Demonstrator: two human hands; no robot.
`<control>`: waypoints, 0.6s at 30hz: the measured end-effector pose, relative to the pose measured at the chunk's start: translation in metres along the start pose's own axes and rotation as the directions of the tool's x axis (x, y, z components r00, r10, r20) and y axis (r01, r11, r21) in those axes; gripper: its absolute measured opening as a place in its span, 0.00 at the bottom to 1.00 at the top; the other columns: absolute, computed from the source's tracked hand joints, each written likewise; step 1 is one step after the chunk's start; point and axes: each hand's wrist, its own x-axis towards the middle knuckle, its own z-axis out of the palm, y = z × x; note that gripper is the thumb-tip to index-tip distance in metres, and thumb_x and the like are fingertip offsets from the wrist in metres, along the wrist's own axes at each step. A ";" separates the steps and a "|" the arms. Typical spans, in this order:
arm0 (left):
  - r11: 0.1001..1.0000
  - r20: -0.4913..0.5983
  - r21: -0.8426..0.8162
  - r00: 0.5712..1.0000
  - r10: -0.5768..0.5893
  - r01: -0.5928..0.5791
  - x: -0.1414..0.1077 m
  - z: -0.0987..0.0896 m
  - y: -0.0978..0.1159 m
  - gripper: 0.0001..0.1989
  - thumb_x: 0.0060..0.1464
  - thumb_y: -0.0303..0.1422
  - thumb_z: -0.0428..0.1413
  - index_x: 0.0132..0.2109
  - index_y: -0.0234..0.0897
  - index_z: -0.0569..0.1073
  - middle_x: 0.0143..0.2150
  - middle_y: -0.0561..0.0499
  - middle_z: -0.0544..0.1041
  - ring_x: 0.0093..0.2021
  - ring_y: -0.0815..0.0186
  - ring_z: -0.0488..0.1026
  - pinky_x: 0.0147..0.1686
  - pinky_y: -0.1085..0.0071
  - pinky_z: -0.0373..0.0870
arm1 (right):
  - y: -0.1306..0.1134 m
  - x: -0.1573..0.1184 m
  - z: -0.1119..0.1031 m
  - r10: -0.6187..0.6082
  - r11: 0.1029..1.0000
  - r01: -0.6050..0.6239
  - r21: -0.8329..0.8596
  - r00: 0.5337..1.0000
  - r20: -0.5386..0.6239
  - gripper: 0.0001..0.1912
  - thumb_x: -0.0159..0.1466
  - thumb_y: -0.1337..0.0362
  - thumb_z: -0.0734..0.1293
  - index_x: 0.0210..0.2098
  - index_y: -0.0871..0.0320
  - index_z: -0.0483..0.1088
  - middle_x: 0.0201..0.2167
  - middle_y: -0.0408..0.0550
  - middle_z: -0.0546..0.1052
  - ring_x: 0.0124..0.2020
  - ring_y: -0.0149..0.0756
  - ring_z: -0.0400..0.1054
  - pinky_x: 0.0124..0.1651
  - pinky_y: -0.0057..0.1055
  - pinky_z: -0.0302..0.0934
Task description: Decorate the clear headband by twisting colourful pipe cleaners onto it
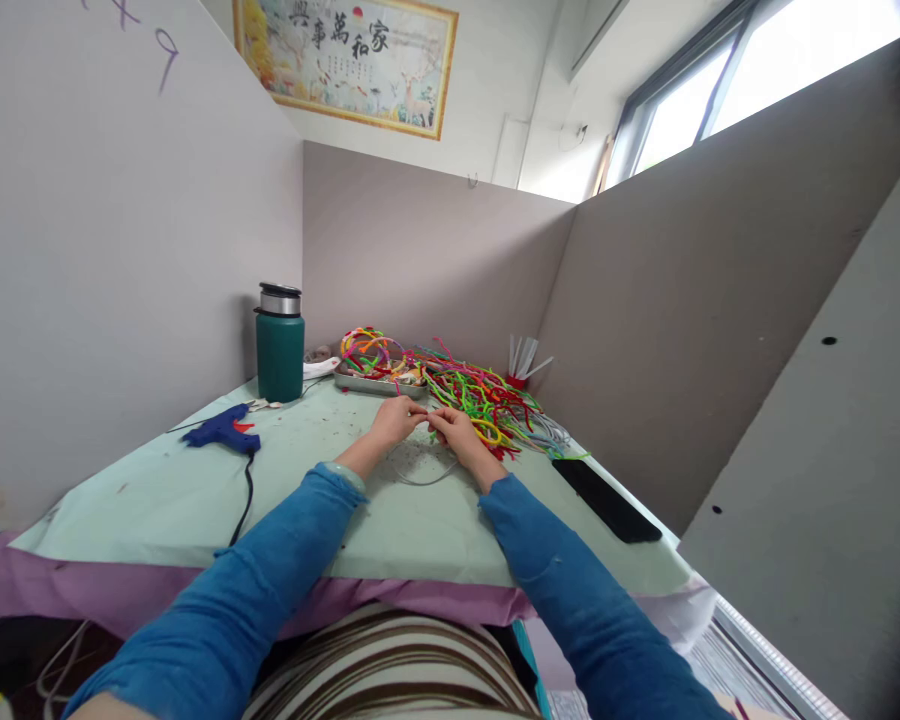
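Note:
Both my hands meet over the middle of the table, fingertips pinched close together. My left hand [397, 420] is closed, with a short pink fuzzy stem [397, 387] showing just above its fingers. Opposite it, my right hand [452, 428] is closed too, its thumb and forefinger almost touching the left fingertips. A thin grey hoop [426, 484] curves below and between the hands, its upper ends running up behind them. What exactly lies between the fingertips is too small to make out. Just beyond the right hand lies a tangled heap of colourful pipe cleaners [487, 395].
A metal tray [379, 387] holds colourful wound loops. Left of it stand a green bottle [280, 355] and a blue glue gun [225, 428] with a black cord. White sticks [523, 355] stand in a red holder; a black phone-like slab [606, 500] lies right. Partitions [435, 240] surround the table.

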 end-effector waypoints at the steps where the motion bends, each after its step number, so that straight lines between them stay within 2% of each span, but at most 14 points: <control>1: 1.000 -0.016 0.017 1.000 0.012 -0.011 0.000 0.000 -0.001 0.13 0.55 0.34 0.55 0.43 0.38 0.81 0.41 0.46 0.79 0.40 0.62 0.74 0.41 0.72 0.66 | 0.000 0.000 0.000 -0.005 1.000 0.005 0.001 1.000 -0.003 0.14 0.53 0.54 0.68 0.25 0.59 0.68 0.19 0.40 0.68 0.16 0.23 0.53 0.19 0.24 0.46; 8: 0.999 -0.051 0.021 0.998 0.034 -0.033 0.002 0.006 -0.007 0.12 0.55 0.36 0.55 0.43 0.40 0.81 0.39 0.47 0.78 0.39 0.64 0.73 0.41 0.74 0.66 | 0.000 0.000 0.000 -0.018 1.000 0.018 0.001 1.000 -0.003 0.14 0.53 0.53 0.68 0.25 0.59 0.68 0.18 0.39 0.66 0.16 0.23 0.52 0.20 0.25 0.45; 18: 0.997 -0.045 0.062 0.997 0.058 -0.055 0.002 0.006 -0.007 0.13 0.56 0.37 0.54 0.39 0.39 0.82 0.40 0.46 0.77 0.39 0.65 0.72 0.41 0.73 0.65 | 0.001 0.000 -0.001 -0.030 1.000 0.030 0.008 1.000 -0.010 0.16 0.53 0.52 0.68 0.25 0.60 0.68 0.18 0.39 0.66 0.16 0.23 0.52 0.20 0.25 0.46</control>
